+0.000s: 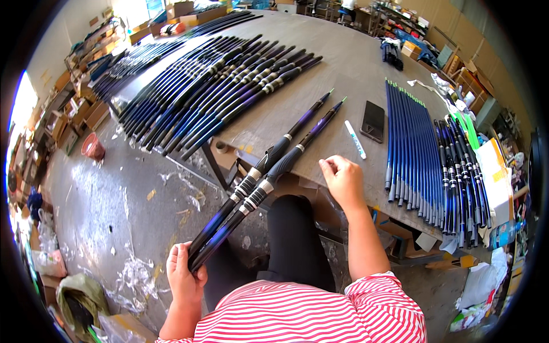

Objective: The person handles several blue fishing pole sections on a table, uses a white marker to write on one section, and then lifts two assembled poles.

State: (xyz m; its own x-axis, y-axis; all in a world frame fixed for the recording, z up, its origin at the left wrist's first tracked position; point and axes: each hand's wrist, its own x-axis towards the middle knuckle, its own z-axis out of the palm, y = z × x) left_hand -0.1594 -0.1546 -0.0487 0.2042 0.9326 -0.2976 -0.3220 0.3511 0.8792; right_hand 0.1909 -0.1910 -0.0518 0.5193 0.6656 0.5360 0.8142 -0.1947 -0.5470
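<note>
Two dark blue-purple fishing rods (273, 166), with black grips, silver ring fittings and green tips, lie side by side. My left hand (186, 270) is closed around their butt ends at the lower left. They slant up to the right, their far ends over the grey table (351, 57). Right of the rods, at the table's near edge, my right hand (344, 178) is closed, thumb and fingers pinched together. Nothing shows between those fingertips, and that hand is apart from the rods. Beyond it lie a white marker pen (355, 140) and a black phone (373, 121).
Many rods with black grips (229, 86) lie across the table's left side, butts overhanging its edge. On the right are a row of blue rod sections (409, 148) and a bundle of assembled rods (460, 177). A red bucket (92, 147) and plastic scraps (137, 280) are on the floor.
</note>
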